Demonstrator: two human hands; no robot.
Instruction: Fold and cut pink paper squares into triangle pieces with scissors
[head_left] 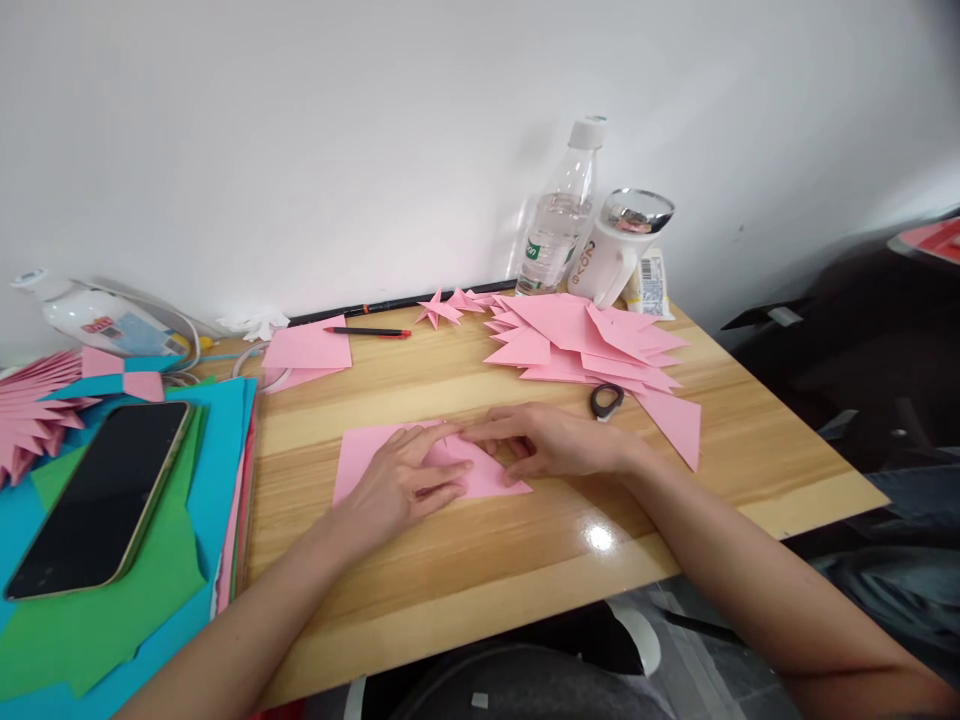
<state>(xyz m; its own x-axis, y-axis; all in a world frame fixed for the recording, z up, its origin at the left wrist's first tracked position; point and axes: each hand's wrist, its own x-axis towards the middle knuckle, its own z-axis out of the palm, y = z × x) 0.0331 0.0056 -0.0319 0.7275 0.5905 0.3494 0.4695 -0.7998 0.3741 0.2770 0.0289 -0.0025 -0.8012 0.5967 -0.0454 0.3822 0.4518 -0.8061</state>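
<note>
At far left, a smartphone (101, 495) lies on coloured paper beside the work area. Next along, toward the wall, a black-and-red pen (367, 332) rests across pink paper.

At center, a partly folded pink paper sheet (484, 475) lies flat on the wooden counter (420, 570), squared off at its left end and tapering to a sharp corner that points right. Its long axis runs left to right, roughly along the counter's near edge. The sheet looks light, thin and fairly crisp, likely to slide on the smooth wood and to keep any stray crease; its edges and right-hand corner seem the best places to take hold.

The left hand (409, 465) presses on it palm down, fingers loosely spread. The right hand (551, 440) touches its right half, forefinger stretched left and thumb set apart. Just beyond, at right, sits a pile of pointed pink paper pieces (585, 345).
</note>
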